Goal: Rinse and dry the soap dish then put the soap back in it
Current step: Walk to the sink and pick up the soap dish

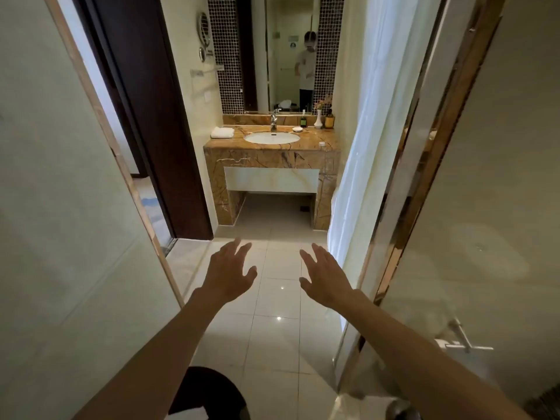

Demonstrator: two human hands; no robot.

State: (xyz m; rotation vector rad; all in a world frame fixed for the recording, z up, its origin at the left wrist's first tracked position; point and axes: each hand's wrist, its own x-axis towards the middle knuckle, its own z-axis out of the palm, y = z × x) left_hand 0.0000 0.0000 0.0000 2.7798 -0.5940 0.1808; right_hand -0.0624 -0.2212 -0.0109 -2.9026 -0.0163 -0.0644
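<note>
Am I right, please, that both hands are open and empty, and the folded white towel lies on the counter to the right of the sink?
Not quite: in the head view the folded white towel lies left of the sink. The left hand and right hand are indeed open and empty.

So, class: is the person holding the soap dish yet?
No: both the left hand and right hand are open and empty, while the dish sits on the counter.

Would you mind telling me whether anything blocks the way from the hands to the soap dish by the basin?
Nothing visible: open tiled floor separates both hands, left and right, from the small white soap dish.
</note>
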